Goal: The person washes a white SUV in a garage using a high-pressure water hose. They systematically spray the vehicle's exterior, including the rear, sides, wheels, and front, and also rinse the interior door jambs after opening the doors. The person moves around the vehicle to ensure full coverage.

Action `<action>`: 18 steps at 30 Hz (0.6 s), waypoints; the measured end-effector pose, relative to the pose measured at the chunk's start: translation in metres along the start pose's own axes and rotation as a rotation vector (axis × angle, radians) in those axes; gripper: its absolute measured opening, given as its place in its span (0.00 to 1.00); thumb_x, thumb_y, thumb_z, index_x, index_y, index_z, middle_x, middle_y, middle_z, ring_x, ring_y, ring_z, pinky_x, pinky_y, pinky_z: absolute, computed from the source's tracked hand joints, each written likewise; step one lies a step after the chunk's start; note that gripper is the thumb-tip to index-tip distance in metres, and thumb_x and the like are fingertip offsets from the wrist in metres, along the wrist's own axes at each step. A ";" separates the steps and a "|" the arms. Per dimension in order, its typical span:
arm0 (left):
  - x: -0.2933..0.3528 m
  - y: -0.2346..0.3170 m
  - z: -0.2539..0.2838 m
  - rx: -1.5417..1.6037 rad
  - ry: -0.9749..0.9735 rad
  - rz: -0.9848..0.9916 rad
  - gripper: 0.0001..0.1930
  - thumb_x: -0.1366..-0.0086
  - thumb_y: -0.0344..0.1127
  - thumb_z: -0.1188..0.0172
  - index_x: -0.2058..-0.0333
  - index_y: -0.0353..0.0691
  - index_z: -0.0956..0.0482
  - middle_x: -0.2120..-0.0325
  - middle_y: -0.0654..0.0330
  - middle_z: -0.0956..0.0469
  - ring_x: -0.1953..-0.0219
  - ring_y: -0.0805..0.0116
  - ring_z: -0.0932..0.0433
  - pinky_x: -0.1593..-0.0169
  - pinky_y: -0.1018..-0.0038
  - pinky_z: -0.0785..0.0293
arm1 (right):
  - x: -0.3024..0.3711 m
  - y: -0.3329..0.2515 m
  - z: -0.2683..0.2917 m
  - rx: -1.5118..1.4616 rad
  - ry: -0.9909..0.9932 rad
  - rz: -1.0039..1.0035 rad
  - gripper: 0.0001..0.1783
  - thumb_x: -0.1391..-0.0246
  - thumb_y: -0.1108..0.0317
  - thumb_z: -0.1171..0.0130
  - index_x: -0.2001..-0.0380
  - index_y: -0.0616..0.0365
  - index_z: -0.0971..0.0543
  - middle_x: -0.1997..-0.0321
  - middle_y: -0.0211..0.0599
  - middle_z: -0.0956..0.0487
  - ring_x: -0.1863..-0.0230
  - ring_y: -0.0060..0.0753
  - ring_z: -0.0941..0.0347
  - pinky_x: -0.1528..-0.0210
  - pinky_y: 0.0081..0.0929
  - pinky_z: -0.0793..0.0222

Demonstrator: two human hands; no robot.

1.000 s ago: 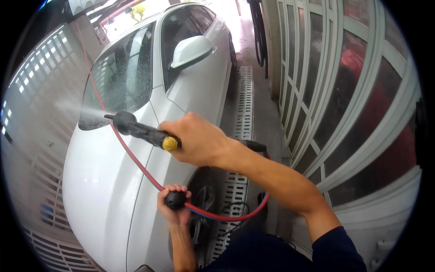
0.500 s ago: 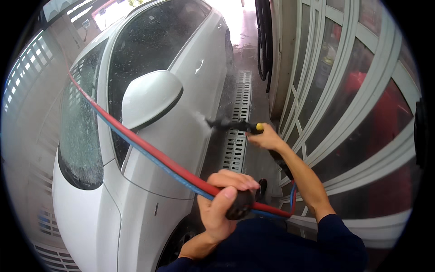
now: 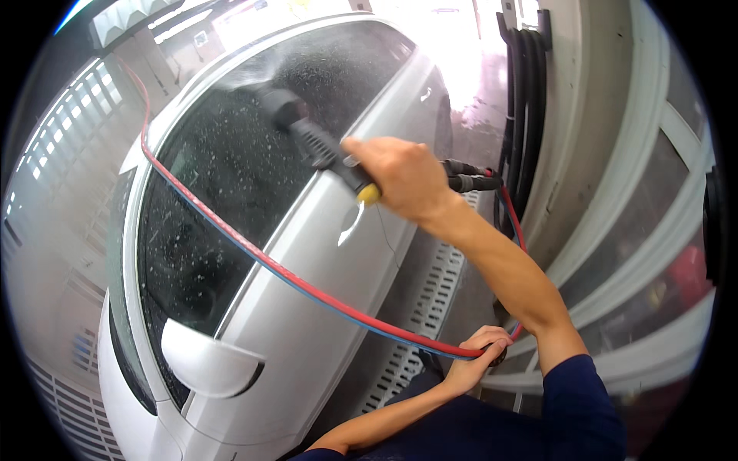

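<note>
My right hand (image 3: 411, 180) is wrapped round the grip of a black spray gun (image 3: 319, 146) with a yellow part at its rear. Its nozzle end points up and left, and mist (image 3: 257, 69) spreads over the upper side window (image 3: 300, 84) of a white car (image 3: 307, 261). Water drops dot the dark glass. Low in front of my body, my left hand (image 3: 480, 361) is closed round a paired red and blue hose (image 3: 307, 296). From there the hose arcs across the car door toward the upper left.
A white side mirror (image 3: 207, 357) juts out from the car at lower left. Along the floor beside the car runs a slotted drain grate (image 3: 434, 292). Thick black hoses (image 3: 526, 115) hang by the wall, and white-framed glass panels (image 3: 646, 223) line the right side.
My right hand has swung the spray gun up, from beside the door to the side windows. My left hand with the hose has shifted right. The view has moved along the car toward its rear.
</note>
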State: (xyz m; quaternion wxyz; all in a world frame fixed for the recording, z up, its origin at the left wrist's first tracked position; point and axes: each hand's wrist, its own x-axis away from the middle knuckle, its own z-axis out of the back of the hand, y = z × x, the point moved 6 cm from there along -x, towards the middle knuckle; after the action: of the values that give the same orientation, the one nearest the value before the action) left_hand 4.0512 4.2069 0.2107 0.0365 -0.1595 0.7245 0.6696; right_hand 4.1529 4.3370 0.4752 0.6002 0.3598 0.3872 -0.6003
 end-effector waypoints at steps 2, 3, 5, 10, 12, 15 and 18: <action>-0.087 -0.023 0.029 -0.047 0.028 -0.033 0.06 0.29 0.30 0.45 0.60 0.34 0.21 0.56 0.56 0.26 0.54 0.66 0.26 0.50 0.72 0.31 | -0.046 -0.013 -0.020 -0.041 -0.001 0.281 0.05 0.45 0.69 0.45 0.67 0.57 0.28 0.76 0.37 0.23 0.73 0.41 0.21 0.72 0.37 0.22; -0.131 -0.026 0.038 -0.101 0.021 -0.091 0.06 0.29 0.30 0.45 0.59 0.35 0.21 0.55 0.56 0.26 0.53 0.65 0.27 0.48 0.72 0.32 | -0.067 0.003 -0.030 -0.050 -0.026 0.323 0.04 0.45 0.70 0.46 0.68 0.57 0.29 0.75 0.37 0.22 0.72 0.41 0.20 0.71 0.37 0.22; -0.215 -0.037 0.048 -0.131 0.021 -0.227 0.06 0.30 0.29 0.44 0.58 0.35 0.22 0.54 0.54 0.26 0.49 0.62 0.28 0.44 0.71 0.34 | -0.102 0.069 -0.049 -0.058 0.017 0.354 0.03 0.45 0.71 0.46 0.69 0.58 0.28 0.74 0.39 0.20 0.70 0.41 0.18 0.69 0.36 0.19; -0.364 -0.066 0.085 -0.101 0.062 -0.209 0.07 0.31 0.27 0.43 0.57 0.36 0.20 0.55 0.55 0.24 0.50 0.63 0.26 0.46 0.71 0.32 | -0.184 0.345 -0.117 0.159 -0.157 -0.051 0.08 0.42 0.67 0.40 0.61 0.54 0.24 0.71 0.42 0.19 0.68 0.42 0.18 0.63 0.43 0.22; -0.403 -0.069 0.104 -0.156 0.078 -0.174 0.07 0.31 0.27 0.43 0.57 0.36 0.19 0.55 0.55 0.24 0.52 0.64 0.24 0.46 0.71 0.30 | -0.196 0.462 -0.139 0.080 -0.135 -0.203 0.08 0.42 0.67 0.43 0.60 0.54 0.22 0.70 0.43 0.18 0.69 0.42 0.19 0.63 0.42 0.22; -0.489 -0.076 0.130 -0.295 0.065 -0.187 0.06 0.33 0.28 0.41 0.60 0.37 0.17 0.56 0.56 0.22 0.57 0.64 0.21 0.50 0.69 0.28 | -0.172 0.684 -0.158 0.017 -0.129 -0.539 0.13 0.46 0.68 0.45 0.57 0.53 0.19 0.71 0.45 0.17 0.68 0.41 0.19 0.61 0.39 0.24; -0.581 -0.103 0.163 -0.544 0.105 -0.205 0.06 0.35 0.29 0.40 0.61 0.39 0.17 0.59 0.58 0.21 0.58 0.63 0.21 0.54 0.69 0.28 | -0.095 0.943 -0.195 0.205 -0.014 -0.737 0.19 0.54 0.65 0.42 0.57 0.58 0.17 0.64 0.56 0.17 0.59 0.57 0.20 0.54 0.43 0.26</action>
State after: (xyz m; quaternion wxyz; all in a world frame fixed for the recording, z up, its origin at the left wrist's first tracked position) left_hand 4.6037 4.4676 0.2504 0.0224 -0.2701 0.4994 0.8229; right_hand 5.0906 4.5728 0.4430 0.3074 0.2504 0.4248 -0.8139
